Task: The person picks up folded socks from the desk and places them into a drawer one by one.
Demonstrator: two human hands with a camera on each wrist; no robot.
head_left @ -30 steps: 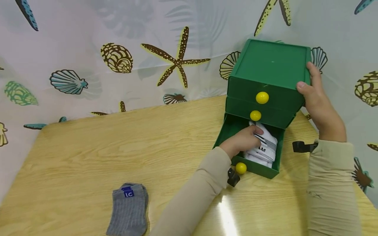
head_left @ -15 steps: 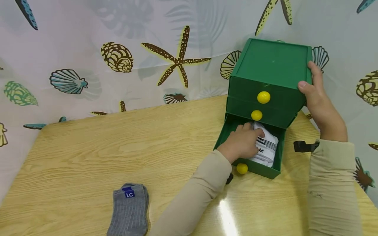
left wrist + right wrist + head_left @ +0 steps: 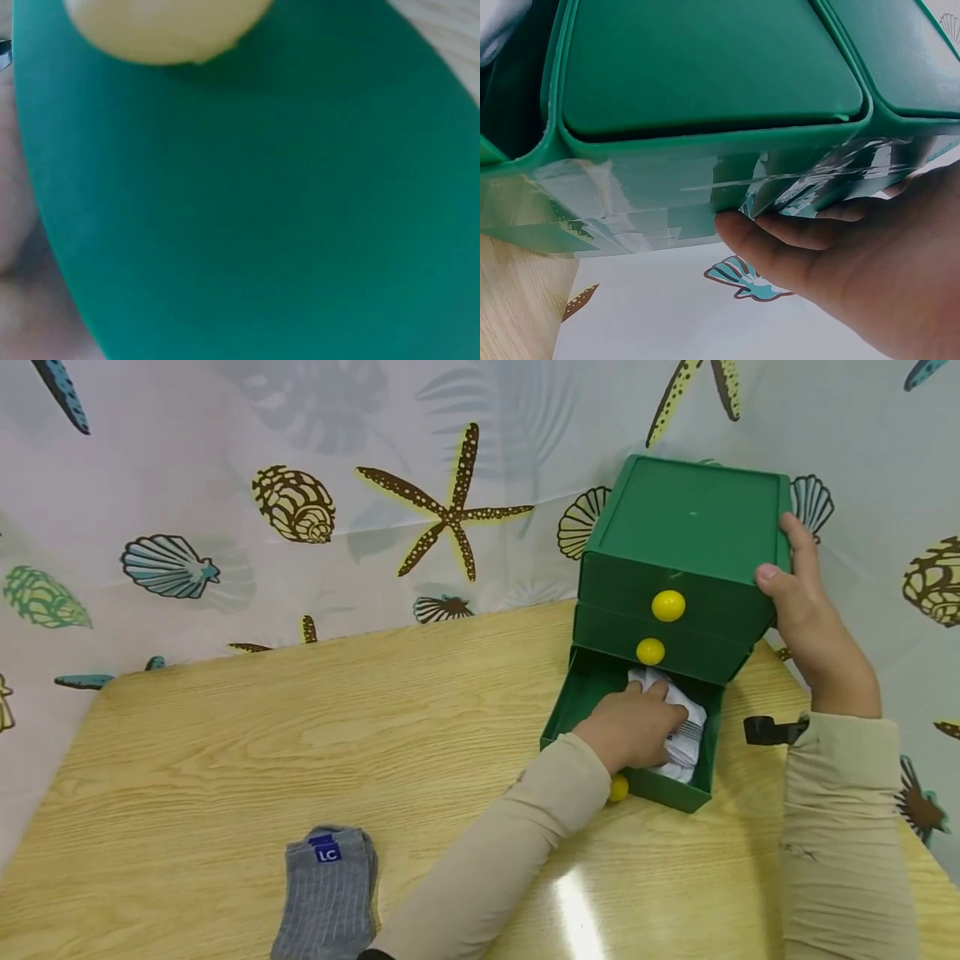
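A small green drawer cabinet (image 3: 693, 527) with yellow knobs stands at the right. Its bottom drawer (image 3: 573, 710) is pulled out, with folded white socks (image 3: 686, 743) inside. My left hand (image 3: 633, 727) lies over the socks, fingers spread and touching them, covering much of them. In the left wrist view, the green drawer front (image 3: 247, 187) and a yellow knob (image 3: 165, 26) fill the picture. My right hand (image 3: 813, 618) steadies the cabinet. Its straight fingers rest against the side, which has clear tape (image 3: 615, 195) in the right wrist view; the thumb touches the top edge.
Folded grey socks (image 3: 326, 893) with a blue "LC" label lie on the wooden table (image 3: 337, 735) at the front left. Behind the table hangs a cloth (image 3: 375, 410) printed with shells and starfish.
My left hand has moved right over the white socks, first spreading its fingers and now covering their printed lettering. The right hand keeps its place on the cabinet.
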